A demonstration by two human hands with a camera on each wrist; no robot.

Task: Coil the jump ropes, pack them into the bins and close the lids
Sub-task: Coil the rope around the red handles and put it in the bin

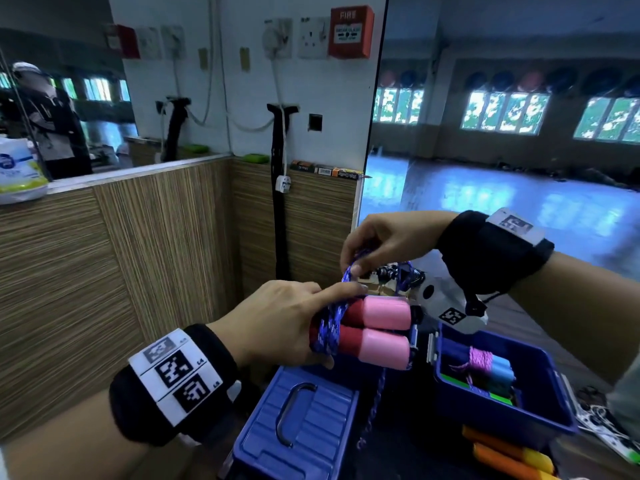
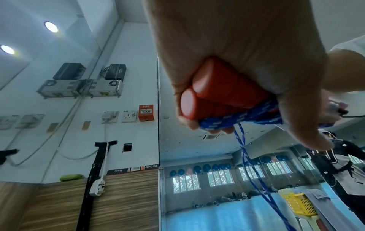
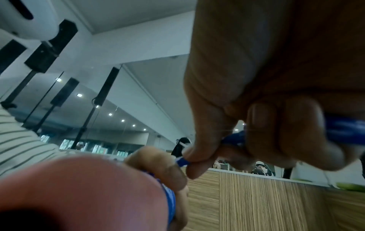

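jump rope handles, two smooth red-and-pink cylinders lying side by side, sit clamped in your left hand above the shut blue bin, forefinger pinning the braided blue cord wrapped round them. your right hand pinches a loop of that cord. if either hold eases, the wraps may spring loose; a dangling tail could snag. the open bin waits at right with one bundle inside.

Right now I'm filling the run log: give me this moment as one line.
step: coiling | left hand: grips pink-red handles | right hand: pinches blue rope | open bin: holds a coiled rope | other bin's lid: shut
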